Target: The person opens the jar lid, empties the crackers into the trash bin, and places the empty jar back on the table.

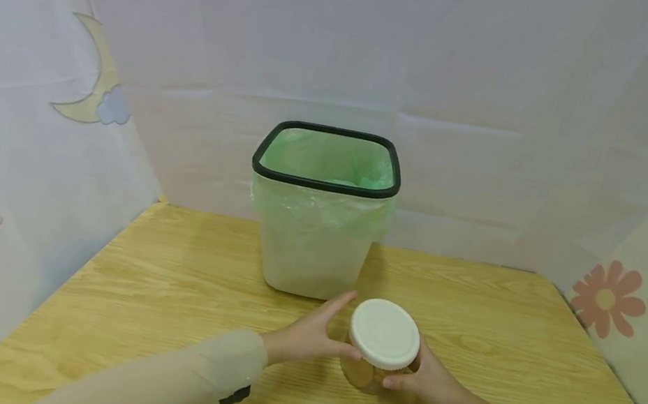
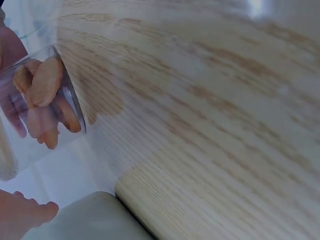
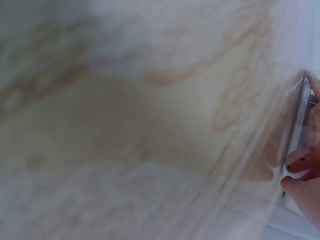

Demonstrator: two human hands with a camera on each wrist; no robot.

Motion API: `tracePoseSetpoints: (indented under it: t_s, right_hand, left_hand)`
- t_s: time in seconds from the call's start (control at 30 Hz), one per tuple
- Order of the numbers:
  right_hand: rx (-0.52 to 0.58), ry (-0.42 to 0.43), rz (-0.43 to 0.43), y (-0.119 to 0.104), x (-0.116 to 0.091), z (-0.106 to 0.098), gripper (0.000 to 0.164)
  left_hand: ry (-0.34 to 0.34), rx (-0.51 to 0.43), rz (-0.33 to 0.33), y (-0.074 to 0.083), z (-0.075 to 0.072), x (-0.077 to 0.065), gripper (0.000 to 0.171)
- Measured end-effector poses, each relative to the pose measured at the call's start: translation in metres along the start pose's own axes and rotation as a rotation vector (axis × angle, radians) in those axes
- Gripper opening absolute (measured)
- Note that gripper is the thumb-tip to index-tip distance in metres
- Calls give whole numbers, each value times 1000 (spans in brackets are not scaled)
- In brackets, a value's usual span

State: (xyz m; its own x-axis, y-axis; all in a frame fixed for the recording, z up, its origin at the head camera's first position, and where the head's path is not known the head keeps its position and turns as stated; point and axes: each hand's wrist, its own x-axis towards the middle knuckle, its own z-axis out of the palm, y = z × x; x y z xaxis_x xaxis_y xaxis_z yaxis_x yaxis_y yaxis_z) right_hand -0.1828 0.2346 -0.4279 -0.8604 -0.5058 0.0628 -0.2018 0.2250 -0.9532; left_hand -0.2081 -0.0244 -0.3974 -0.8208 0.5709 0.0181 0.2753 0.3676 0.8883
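Observation:
A clear jar (image 1: 363,375) with a white lid (image 1: 385,334) and several tan, cookie-like pieces (image 2: 47,82) inside is tilted above or against the table; I cannot tell whether its base touches the wood. My right hand (image 1: 436,385) grips the jar's right side, thumb in front and fingers behind. On the other side, my left hand (image 1: 309,336) has its thumb and fingers spread wide, the thumb tip beside the jar just under the lid. Contact there is unclear. The right thumb (image 3: 302,197) shows against the jar wall in the right wrist view.
Behind the hands stands a white bin (image 1: 310,249) with a black rim and a green liner bag (image 1: 331,154). It stands on a wood-grain table (image 1: 171,284). Pale sheets with printed moon, star and flowers enclose the back and sides.

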Motion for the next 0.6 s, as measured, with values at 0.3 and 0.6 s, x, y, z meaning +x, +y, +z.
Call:
tracePoseSetpoints:
  t_s: [0.3,0.6]
  right_hand:
    - [60,-45,-26,3,-2,-1,104]
    - [47,-32,-57,6,0,1,100]
  left_hand:
    - [-32,-44,-3,-1,-3,6,98]
    - [-61,-38,-7,-4,-7,11,96]
